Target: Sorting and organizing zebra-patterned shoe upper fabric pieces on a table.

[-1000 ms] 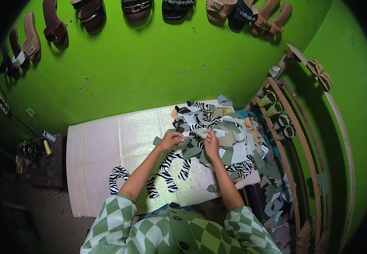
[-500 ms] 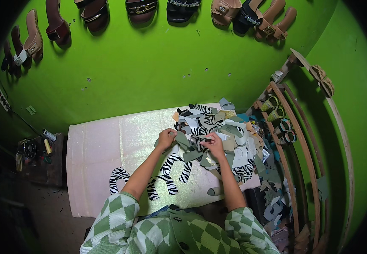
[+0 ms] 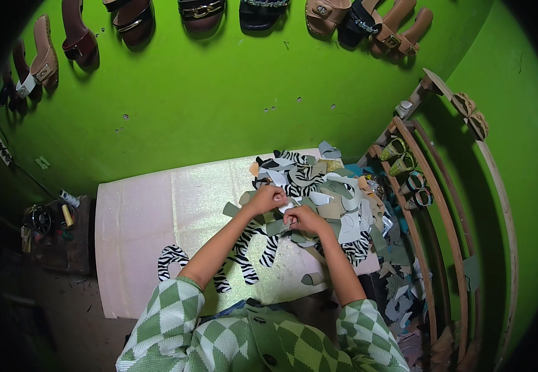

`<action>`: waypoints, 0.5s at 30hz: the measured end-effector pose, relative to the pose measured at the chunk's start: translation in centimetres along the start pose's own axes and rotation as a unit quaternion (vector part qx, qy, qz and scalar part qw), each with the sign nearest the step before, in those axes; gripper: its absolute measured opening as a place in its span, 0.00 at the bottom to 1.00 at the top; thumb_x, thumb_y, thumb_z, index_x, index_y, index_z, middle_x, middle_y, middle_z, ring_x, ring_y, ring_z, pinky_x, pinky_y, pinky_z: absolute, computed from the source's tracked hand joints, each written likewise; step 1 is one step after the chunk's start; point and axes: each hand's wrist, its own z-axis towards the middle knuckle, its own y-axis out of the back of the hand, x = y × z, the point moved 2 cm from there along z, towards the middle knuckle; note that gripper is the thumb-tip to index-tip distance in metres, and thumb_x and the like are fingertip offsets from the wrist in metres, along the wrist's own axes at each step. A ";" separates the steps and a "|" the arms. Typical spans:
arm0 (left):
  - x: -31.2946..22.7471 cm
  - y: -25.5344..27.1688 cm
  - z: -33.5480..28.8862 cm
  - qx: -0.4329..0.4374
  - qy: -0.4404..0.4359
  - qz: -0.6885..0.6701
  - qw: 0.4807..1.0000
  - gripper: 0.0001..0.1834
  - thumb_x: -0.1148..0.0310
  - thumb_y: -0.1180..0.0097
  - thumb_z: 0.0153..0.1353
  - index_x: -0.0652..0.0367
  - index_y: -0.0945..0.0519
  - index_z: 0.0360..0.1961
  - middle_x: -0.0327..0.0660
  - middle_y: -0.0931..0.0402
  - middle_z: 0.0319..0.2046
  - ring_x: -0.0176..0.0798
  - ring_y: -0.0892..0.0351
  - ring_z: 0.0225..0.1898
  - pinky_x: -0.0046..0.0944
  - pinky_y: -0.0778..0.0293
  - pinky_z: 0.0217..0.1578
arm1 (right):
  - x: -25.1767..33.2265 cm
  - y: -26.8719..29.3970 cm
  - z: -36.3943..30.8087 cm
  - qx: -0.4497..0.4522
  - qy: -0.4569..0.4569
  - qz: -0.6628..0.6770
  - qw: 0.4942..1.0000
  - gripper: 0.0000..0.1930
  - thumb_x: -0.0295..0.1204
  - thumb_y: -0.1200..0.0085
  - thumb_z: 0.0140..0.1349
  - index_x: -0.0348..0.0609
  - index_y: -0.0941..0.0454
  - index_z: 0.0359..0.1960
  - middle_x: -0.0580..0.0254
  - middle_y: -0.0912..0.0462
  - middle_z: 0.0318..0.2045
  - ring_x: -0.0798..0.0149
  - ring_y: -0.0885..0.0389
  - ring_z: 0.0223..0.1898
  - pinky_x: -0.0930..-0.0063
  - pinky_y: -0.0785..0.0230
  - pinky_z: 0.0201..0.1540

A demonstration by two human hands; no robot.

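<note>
Left hand [image 3: 269,199]: over the near left side of the scrap pile [image 3: 334,193]; fingers curled, tips close together, anything between them too hidden to tell.
Right hand [image 3: 304,221]: just beside the left and nearer the body; fingers bent inward and almost meeting, perhaps touching a small scrap at the tips, but cannot tell whether gripped.
Scrap pile: heaped on the right part of the pale, shiny surface [image 3: 136,229]; overlapping grey-green, white, tan and zebra-striped offcuts, close around both hands.
Zebra pieces: flat on the surface, left of the right hand; a small curved one [image 3: 165,263] outside the left forearm, larger striped shapes [image 3: 245,265] between the forearms, partly covered.
Loose scrap [image 3: 312,279]: grey-green, near the front edge, beside the right forearm.
Step in hand: by the look of it, picking through small offcuts at the pile's near edge with both hands.
Next move: seems to call for a firm pinch on one piece, clear of overlapping neighbours.
</note>
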 end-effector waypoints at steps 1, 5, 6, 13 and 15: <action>-0.7 0.3 -0.2 -0.056 -0.007 0.005 0.998 0.07 0.70 0.38 0.50 0.63 0.21 0.26 0.39 0.23 0.21 0.28 0.25 0.25 0.29 0.29 0.30 | -0.3 0.1 -0.2 -0.002 -0.002 -0.001 1.000 0.12 0.16 0.41 0.41 0.42 0.25 0.28 0.66 0.23 0.22 0.72 0.27 0.25 0.77 0.33 0.31; 2.8 -0.4 -1.1 -0.158 0.009 0.001 0.987 0.06 0.71 0.39 0.50 0.62 0.21 0.28 0.42 0.21 0.22 0.33 0.22 0.24 0.32 0.28 0.29 | -0.5 0.8 -0.1 -0.064 -0.004 0.050 0.997 0.11 0.13 0.45 0.40 0.41 0.24 0.27 0.63 0.23 0.20 0.69 0.26 0.23 0.76 0.33 0.30; 3.6 -0.9 -1.4 -0.160 0.011 0.002 0.987 0.06 0.71 0.39 0.50 0.62 0.21 0.28 0.42 0.21 0.22 0.33 0.22 0.24 0.32 0.28 0.29 | -0.1 0.8 0.1 -0.062 -0.002 0.050 0.997 0.11 0.13 0.45 0.40 0.41 0.24 0.27 0.63 0.23 0.20 0.69 0.26 0.23 0.76 0.33 0.30; 2.9 -1.6 0.2 -0.206 0.003 0.065 0.976 0.07 0.71 0.42 0.50 0.64 0.21 0.28 0.47 0.22 0.23 0.39 0.21 0.25 0.36 0.28 0.29 | -0.5 1.4 -1.9 -0.104 0.016 -0.007 0.994 0.14 0.11 0.52 0.37 0.39 0.23 0.27 0.55 0.21 0.24 0.58 0.24 0.25 0.74 0.34 0.31; 6.0 -0.1 -0.3 -0.312 0.019 0.039 0.949 0.06 0.72 0.42 0.50 0.63 0.21 0.27 0.48 0.22 0.22 0.42 0.21 0.24 0.37 0.27 0.29 | 0.1 1.8 -2.6 -0.103 -0.014 -0.024 0.994 0.14 0.11 0.52 0.36 0.39 0.23 0.27 0.54 0.21 0.24 0.58 0.23 0.26 0.74 0.33 0.31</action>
